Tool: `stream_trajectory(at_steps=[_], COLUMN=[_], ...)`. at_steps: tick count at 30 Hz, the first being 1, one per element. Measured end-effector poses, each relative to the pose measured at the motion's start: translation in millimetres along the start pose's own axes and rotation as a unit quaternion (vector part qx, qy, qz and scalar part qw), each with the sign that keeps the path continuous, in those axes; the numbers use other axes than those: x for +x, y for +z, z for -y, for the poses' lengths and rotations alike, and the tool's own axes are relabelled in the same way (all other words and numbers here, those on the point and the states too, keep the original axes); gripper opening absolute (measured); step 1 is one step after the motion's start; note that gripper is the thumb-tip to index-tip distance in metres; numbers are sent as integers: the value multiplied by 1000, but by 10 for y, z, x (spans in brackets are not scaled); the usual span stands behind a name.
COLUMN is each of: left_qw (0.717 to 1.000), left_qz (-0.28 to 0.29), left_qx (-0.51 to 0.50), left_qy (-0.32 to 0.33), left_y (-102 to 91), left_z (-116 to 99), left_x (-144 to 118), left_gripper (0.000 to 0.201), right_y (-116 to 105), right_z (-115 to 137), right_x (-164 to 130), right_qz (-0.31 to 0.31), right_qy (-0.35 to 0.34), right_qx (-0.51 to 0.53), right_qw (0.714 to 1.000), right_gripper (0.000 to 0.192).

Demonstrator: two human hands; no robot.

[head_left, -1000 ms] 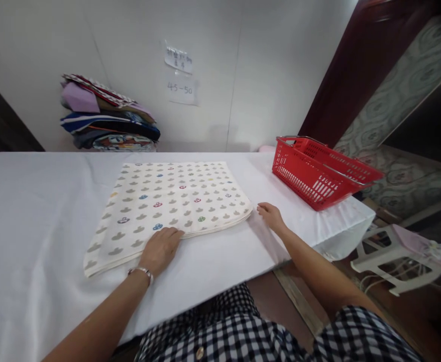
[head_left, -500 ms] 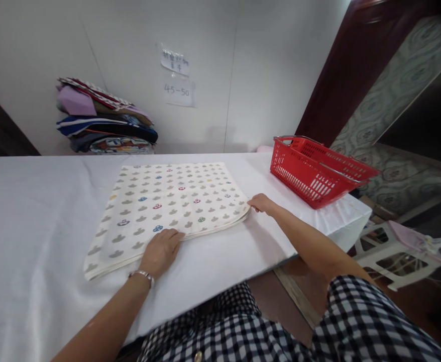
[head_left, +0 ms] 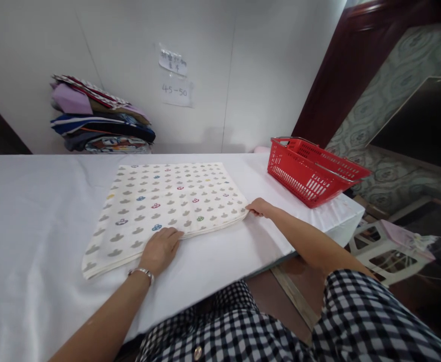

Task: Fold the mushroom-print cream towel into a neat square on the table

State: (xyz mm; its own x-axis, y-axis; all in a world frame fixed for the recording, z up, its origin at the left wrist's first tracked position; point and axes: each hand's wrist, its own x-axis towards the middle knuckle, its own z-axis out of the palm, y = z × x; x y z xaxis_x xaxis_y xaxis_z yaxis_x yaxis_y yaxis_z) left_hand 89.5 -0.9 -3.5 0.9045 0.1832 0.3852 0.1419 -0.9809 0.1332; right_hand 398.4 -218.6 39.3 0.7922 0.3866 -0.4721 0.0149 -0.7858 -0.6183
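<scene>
A cream cloth (head_left: 175, 201) with grey and coloured printed motifs lies folded in several layers, flat on the white-covered table. My left hand (head_left: 162, 247), a bracelet at its wrist, is closed over the cloth's near edge, left of the middle; its thumb is hidden. At the near right corner, my right hand (head_left: 260, 207) pinches the layered edge between thumb and fingers. That corner curves slightly toward me.
A red plastic basket (head_left: 311, 176) stands on the table (head_left: 205, 271) at the right. Folded fabrics (head_left: 103, 115) are piled at the back left against the wall. Two paper notes (head_left: 176, 91) hang on the wall. Beyond the table's right end is a white stool (head_left: 394, 249).
Both hands keep their places on the cloth's near edge. The whole view has shifted slightly; otherwise the cloth looks the same.
</scene>
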Motion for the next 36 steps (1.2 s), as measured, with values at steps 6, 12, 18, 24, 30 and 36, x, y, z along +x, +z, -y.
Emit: stream_trajectory(at_steps=[6, 12, 18, 24, 30, 36], left_qw=[1000, 1000, 1000, 1000, 999, 1000], left_qz=[9, 13, 9, 17, 29, 19], left_qx=[6, 11, 9, 16, 14, 4], left_qy=[-8, -1, 0, -2, -10, -11], left_y=[-2, -2, 6, 6, -18, -27], left_z=[-1, 2, 6, 4, -14, -21], left_x=[2, 8, 13, 14, 27, 24], left_gripper=[28, 28, 27, 27, 26, 27], right_y=[-11, 20, 0, -15, 23, 4], right_z=[104, 135, 72, 44, 37, 84], right_x=[-48, -88, -85, -57, -43, -69], right_qz=[2, -7, -23, -18, -16, -5], right_qy=[-20, -31, -10, -1, 25, 28], right_qx=[-18, -66, -114, -100, -32, 36], right_qw=[1000, 997, 993, 995, 999, 999], right_gripper=[35, 35, 37, 34, 32, 31])
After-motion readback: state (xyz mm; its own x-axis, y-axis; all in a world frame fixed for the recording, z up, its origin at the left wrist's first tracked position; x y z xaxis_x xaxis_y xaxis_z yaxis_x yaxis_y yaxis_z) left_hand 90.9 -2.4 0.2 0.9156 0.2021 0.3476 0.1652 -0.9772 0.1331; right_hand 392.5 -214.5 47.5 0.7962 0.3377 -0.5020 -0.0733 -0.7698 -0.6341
